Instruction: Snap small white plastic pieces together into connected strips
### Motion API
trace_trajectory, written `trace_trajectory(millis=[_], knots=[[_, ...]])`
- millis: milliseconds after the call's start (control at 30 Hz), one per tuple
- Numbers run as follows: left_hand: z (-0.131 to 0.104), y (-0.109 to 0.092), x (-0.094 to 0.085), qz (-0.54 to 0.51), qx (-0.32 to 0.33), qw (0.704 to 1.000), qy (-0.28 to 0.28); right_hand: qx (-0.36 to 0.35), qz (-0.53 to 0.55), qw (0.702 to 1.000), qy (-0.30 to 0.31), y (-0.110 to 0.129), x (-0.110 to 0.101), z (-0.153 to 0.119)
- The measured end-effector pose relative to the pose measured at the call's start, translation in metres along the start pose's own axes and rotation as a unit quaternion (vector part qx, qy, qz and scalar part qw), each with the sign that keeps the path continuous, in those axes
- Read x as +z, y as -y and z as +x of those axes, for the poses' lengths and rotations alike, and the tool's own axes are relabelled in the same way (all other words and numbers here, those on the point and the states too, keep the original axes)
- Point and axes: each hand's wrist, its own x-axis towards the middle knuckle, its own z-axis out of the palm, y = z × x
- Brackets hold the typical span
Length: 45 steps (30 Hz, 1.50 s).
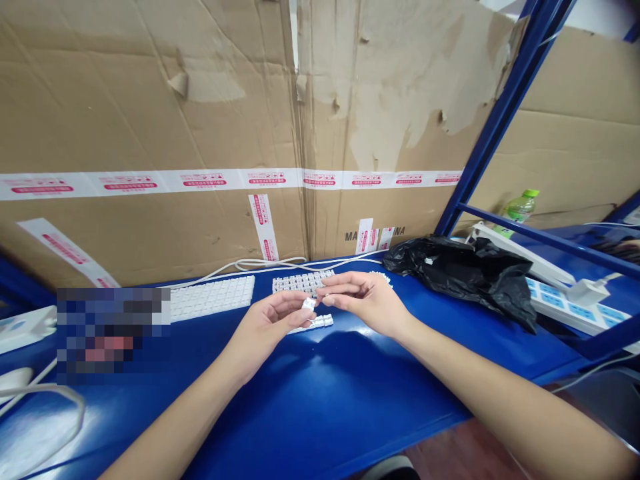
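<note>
Between its thumb and fingers my left hand (270, 321) pinches a small white piece (309, 305). My right hand (367, 300) is just to the right, its thumb and fingertips pressed together near the piece; what they grip is too small to name. Behind the hands lies a block of small white parts in rows (295, 283), partly covered by the fingers. A short row of white parts (323, 321) rests on the blue table (310, 400) below the fingertips. To the left is a larger white block of rows (213, 298).
A black plastic bag (465, 273) lies at the right, beside a power strip (575, 307) and a green-capped bottle (520, 210). Cardboard (200, 133) stands behind the table. White cables (235, 268) run along the back; a blue metal frame (500, 127) rises at the right.
</note>
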Motion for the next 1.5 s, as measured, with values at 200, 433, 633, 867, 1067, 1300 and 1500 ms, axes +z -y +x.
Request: trace_trajectory(millis=[200,433,633,867,1067,1300,1500], knots=[[-0.002,-0.002,0.002,0.018,0.008,1.000,-0.006,-0.020,-0.030,0.999,-0.016,-0.001,-0.001,0.000],[0.004,0.005,-0.001,0.050,0.026,0.998,0.000,-0.028,0.034,0.999,-0.014,0.000,0.005,-0.001],[0.005,0.009,-0.002,0.074,0.050,0.996,-0.011,-0.047,0.039,0.998,-0.004,-0.002,0.006,-0.004],[0.004,0.009,-0.002,0.081,0.076,0.994,-0.015,-0.103,-0.050,0.993,0.009,-0.002,0.006,-0.009],[0.004,0.011,-0.001,0.078,0.086,0.993,-0.001,-0.186,-0.152,0.971,-0.003,-0.003,0.008,-0.009],[0.003,0.012,0.000,0.077,0.089,0.993,0.007,-0.223,-0.198,0.955,0.002,-0.002,0.009,-0.009],[0.004,0.014,-0.002,0.071,0.083,0.994,-0.003,-0.233,-0.232,0.944,0.022,0.001,0.007,-0.009]])
